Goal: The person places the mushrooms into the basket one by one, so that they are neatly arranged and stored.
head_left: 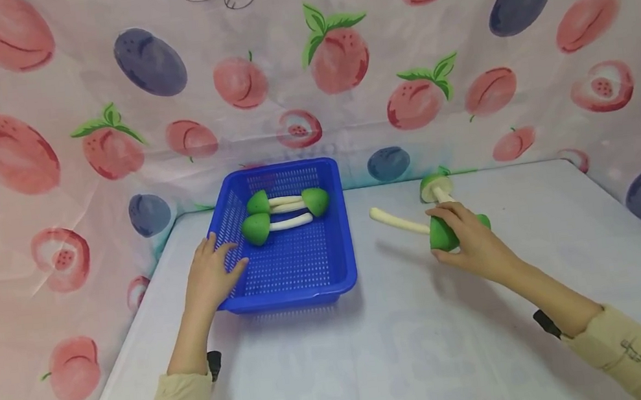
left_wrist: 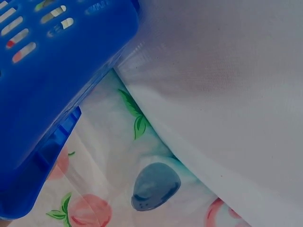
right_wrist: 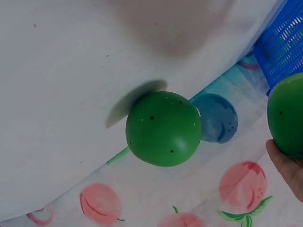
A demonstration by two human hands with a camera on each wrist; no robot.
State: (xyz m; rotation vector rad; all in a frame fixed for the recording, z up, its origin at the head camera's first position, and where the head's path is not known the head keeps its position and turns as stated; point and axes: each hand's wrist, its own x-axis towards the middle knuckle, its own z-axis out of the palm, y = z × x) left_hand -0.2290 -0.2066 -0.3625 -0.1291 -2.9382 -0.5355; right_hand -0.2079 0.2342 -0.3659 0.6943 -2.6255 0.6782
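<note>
In the head view my right hand [head_left: 468, 236] holds a toy mushroom by its green cap [head_left: 443, 234], above the table. The mushroom's pale stem [head_left: 399, 221] points left. Another mushroom [head_left: 435, 186] lies beyond that hand, its stem towards me. Beside the hand shows a further green cap [head_left: 483, 220], partly covered; the right wrist view has a round green cap [right_wrist: 163, 127] over the table. My left hand [head_left: 208, 274] rests on the left rim of a blue basket [head_left: 352, 249], fingers loosely spread. Three green-capped mushrooms [head_left: 290, 223] lie in the basket.
A white-covered table [head_left: 384, 356] carries everything. Cloth printed with fruit [head_left: 341, 61] hangs behind the table and along its left side. The basket's perforated wall [left_wrist: 57, 61] fills the upper left of the left wrist view.
</note>
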